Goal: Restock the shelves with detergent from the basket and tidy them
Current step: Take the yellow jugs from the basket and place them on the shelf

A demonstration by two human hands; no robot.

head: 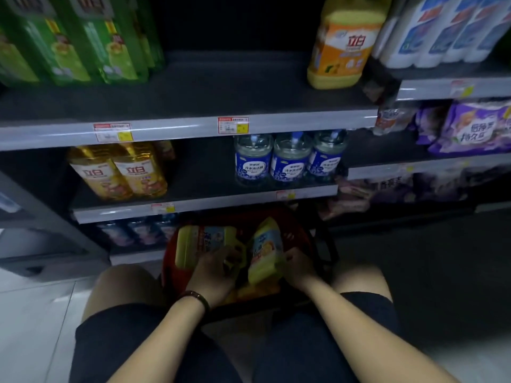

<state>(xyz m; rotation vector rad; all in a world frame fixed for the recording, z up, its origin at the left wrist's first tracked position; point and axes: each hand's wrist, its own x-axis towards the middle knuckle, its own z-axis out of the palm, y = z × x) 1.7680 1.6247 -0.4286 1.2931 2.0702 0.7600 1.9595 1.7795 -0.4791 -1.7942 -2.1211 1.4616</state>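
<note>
A red basket (297,236) stands on the floor between my knees, below the shelves. Two yellow detergent jugs lie in it. My left hand (214,273) grips the handle end of the left jug (193,244), which lies on its side. My right hand (298,268) holds the base side of the right jug (265,251), which is tilted up out of the basket. On the upper shelf (193,92) one matching yellow jug (340,48) stands at the right, with a wide bare stretch to its left.
Green bottles (77,42) fill the upper shelf's left. The middle shelf holds golden bottles (119,170) and three clear blue-labelled bottles (290,158). White bottles (442,29) and purple bags (475,125) sit in the bay to the right. Pale floor tiles lie at left.
</note>
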